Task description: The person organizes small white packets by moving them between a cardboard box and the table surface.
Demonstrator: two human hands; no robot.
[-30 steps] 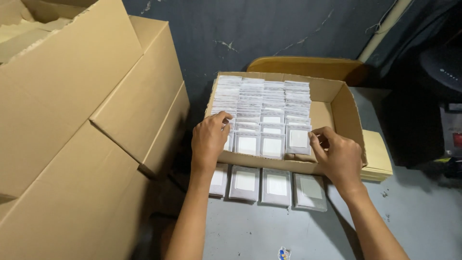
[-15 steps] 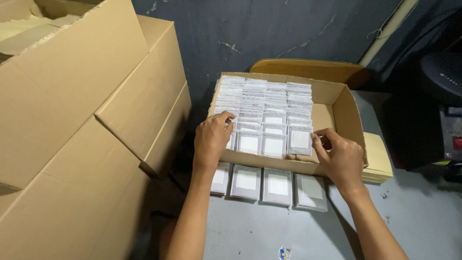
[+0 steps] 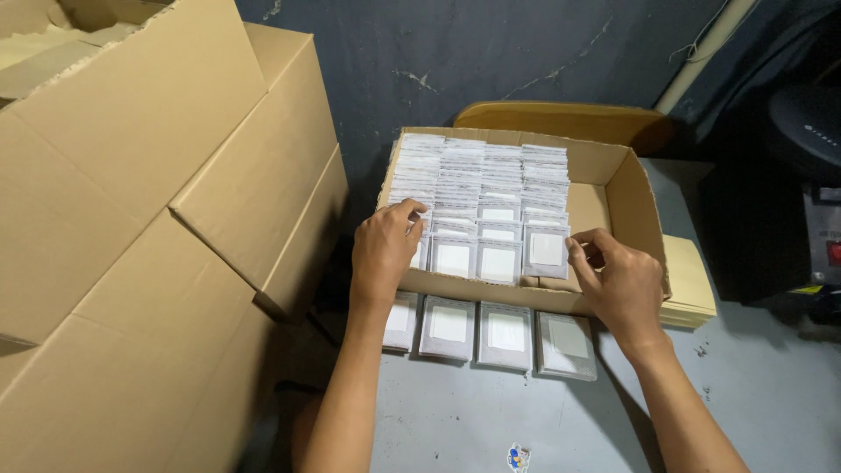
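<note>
An open cardboard box (image 3: 626, 188) on a grey table holds several rows of small grey packets with white fronts (image 3: 477, 193), standing on edge. My left hand (image 3: 384, 250) rests on the box's near left corner, fingertips touching the front packets of the leftmost row. My right hand (image 3: 620, 282) is at the near right side, thumb and fingers pinching the edge of the front packet of the rightmost row (image 3: 547, 250). Several more packets (image 3: 491, 333) lie flat in a line on the table in front of the box.
Large stacked cardboard cartons (image 3: 149, 236) fill the left side. Behind the box are a dark wall and a tan chair back (image 3: 561, 118). Flat cardboard (image 3: 690, 280) lies under the box's right side. Dark equipment (image 3: 810, 175) stands at right. A small sticker (image 3: 518, 456) lies on the table.
The view has shifted slightly. Both hands stay at the front row of packets; my right fingers have closed on the edge of the rightmost front packet.
</note>
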